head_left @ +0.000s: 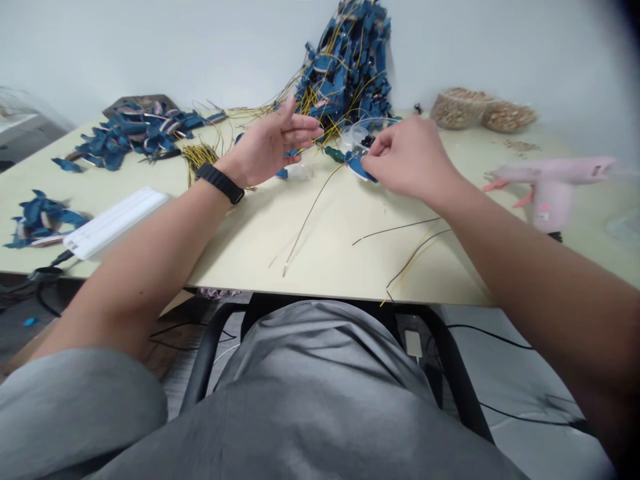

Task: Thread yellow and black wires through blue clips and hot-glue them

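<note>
My left hand (273, 141), with a black band on its wrist, is raised over the table with its fingers apart and nothing in them. Below its fingertips lie a small clear piece (300, 172) and a bit of blue. The fingers of my right hand (407, 157) are pinched at a blue piece (359, 167), from which a thin dark wire (314, 203) runs down across the table. A green object (335, 155) and a clear round container (354, 135) are just beyond that piece. More loose wires (400, 230) lie near my right forearm.
A tall heap of blue pieces with wires (350, 60) leans at the wall. Blue pieces (135, 133) and a yellow wire bundle (197, 160) lie left, near a white power strip (117, 221). A pink glue gun (553, 183) and filled bags (460, 109) are on the right.
</note>
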Tool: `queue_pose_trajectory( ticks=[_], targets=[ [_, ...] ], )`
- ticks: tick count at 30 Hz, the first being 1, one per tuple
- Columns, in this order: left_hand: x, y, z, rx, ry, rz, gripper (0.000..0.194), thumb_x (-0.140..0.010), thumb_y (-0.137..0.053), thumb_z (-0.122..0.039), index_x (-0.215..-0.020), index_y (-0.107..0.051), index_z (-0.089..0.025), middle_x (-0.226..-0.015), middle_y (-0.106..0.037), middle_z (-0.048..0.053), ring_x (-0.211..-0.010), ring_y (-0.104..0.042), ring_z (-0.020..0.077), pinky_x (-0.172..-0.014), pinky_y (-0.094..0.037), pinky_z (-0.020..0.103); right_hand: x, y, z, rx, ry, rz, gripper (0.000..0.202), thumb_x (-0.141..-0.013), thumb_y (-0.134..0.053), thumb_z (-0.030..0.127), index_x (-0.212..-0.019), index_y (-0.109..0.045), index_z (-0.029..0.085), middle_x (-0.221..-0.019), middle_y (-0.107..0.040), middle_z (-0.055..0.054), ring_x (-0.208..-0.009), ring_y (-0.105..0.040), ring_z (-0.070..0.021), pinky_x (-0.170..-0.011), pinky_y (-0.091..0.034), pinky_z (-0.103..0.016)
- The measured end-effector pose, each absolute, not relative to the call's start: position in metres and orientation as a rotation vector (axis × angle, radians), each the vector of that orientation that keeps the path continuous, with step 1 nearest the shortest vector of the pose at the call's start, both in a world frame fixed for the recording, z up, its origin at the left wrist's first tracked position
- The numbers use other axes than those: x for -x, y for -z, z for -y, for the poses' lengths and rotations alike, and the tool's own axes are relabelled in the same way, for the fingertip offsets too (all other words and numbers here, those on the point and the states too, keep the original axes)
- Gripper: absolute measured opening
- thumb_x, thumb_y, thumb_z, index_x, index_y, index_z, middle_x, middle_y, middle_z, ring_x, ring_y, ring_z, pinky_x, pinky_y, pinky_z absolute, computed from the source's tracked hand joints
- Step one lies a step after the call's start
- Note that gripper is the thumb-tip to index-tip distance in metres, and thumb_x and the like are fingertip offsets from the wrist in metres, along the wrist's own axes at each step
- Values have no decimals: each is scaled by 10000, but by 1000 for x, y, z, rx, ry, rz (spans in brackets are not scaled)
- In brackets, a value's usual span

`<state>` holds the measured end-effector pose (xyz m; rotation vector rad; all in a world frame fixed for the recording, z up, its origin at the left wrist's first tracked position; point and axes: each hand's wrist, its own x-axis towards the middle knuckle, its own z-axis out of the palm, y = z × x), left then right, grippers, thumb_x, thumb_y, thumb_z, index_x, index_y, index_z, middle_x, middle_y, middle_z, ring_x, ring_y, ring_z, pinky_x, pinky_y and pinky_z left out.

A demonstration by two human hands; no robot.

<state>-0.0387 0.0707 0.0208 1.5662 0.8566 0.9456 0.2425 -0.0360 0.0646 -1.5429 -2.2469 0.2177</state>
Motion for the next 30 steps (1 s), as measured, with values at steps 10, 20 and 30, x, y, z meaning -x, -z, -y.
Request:
queue_pose_trajectory(
  ticks=[10,20,30],
  targets=[
    [-5,2,-42,-2144,-1124,-1175,96,-1090,-814,-327,-1017,-808,-265,-1128,-904,43,-1055,-786,261,-1036,-648,507,-263,-32,9,1748,-172,2054,255,-963,-839,129,-777,-748,278,-878,-816,-111,-973,-807,-366,-966,-623,-474],
    [-10,7,-31,-2423,-1075,-1271,110,-1018,-794,-241,-1093,-872,-263,-1223,-932,50,-1160,-841,297,-1181,-653,522,-267,-24,18,1752,-74,2128,177,-1025,-873,252,-883,-770,273,-863,-779,-112,-947,-771,-377,-879,-554,-469],
    [-6,3,-29,-2419,-1069,-1408,136,-1058,-760,-309,-1109,-882,-279,-1266,-940,68,-1294,-821,391,-1300,-565,703,-350,-54,131,1947,50,1946,559,-1016,-797,186,-617,-418,283,-605,-533,11,-642,-470,-208,-753,-337,-419]
  ],
)
